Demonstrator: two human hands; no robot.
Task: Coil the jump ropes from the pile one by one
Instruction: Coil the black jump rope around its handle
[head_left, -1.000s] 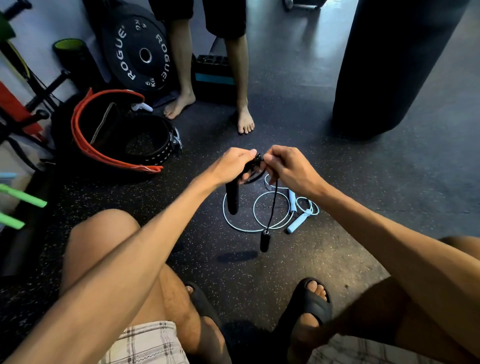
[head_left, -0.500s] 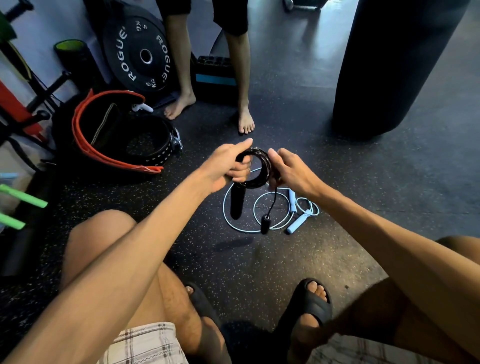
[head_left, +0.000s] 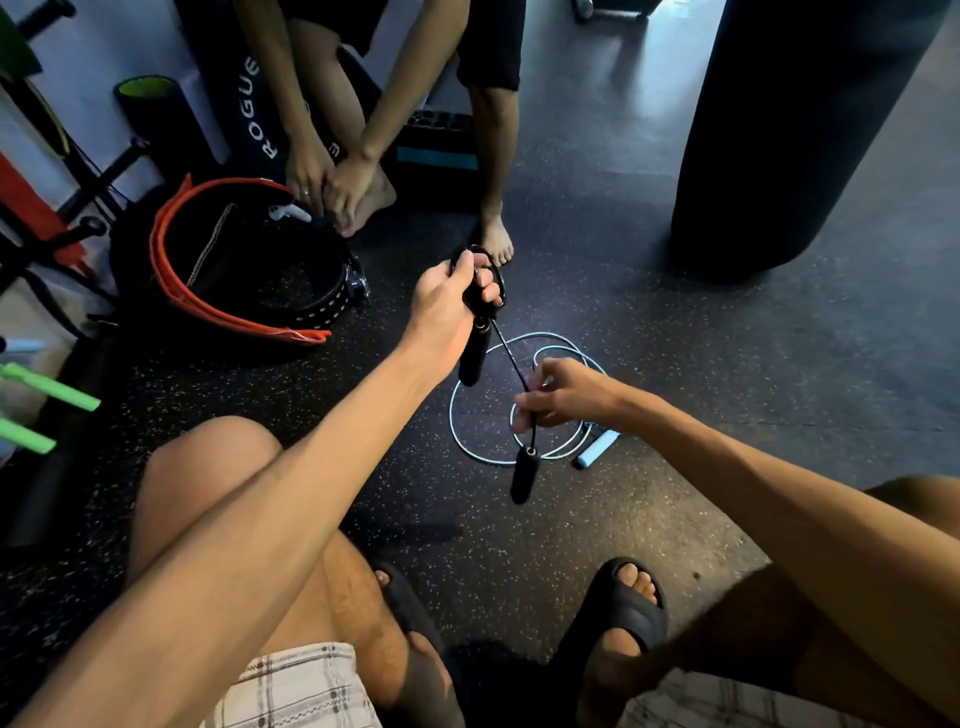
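Two green handles (head_left: 49, 387) lie at the far left, with an orange-edged belt (head_left: 208, 291) curled on the speckled floor (head_left: 675, 364) beside them. Next, the left hand (head_left: 447, 306) is clenched around the small coil of the black jump rope (head_left: 506, 345), one handle hanging below the fist. From there the cord runs taut to the right hand (head_left: 566, 397), which pinches it just above the second handle, apparently between thumb and fingers. Underneath lies a pale blue jump rope (head_left: 597, 448), loosely looped.

A punching bag (head_left: 800, 130), orange-edged belts (head_left: 208, 291), green handles (head_left: 49, 387) and another person's bare feet (head_left: 496, 241) surround the speckled floor (head_left: 727, 364).
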